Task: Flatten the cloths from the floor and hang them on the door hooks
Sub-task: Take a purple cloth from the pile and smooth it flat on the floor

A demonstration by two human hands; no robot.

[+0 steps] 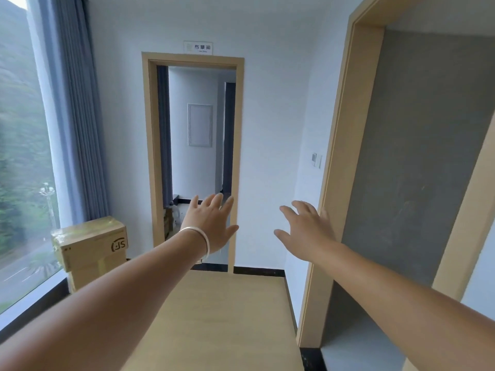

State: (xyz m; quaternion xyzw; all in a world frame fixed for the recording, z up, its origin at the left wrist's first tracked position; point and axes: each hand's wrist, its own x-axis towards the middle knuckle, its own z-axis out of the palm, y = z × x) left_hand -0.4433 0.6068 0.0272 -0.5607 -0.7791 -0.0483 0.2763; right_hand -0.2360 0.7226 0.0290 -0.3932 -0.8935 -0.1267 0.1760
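Head camera shows both arms stretched forward into a small room, neither hand holding anything. The left hand (211,226) has its fingers (216,201) straight and fanned apart, palm turned away, with a silver bangle (201,238) on the wrist. The right hand (305,231) is likewise spread, its fingers (289,213) loosely extended and touching nothing. No cloth appears anywhere in view, and no door hooks can be made out, so where the cloths lie relative to the fingers cannot be told.

At 12 o'clock from the left hand stands an open doorway (193,156) with a light wooden frame and a small sign (198,47) above it. At 3 o'clock from the right hand rises a second, nearer wooden frame (345,156) around a grey panel (417,156). At 6 o'clock, beneath both forearms, lies a pale wood floor (227,317). At 9 o'clock sits a taped cardboard box (91,245), below a blue curtain (69,116) and a large window (18,156).
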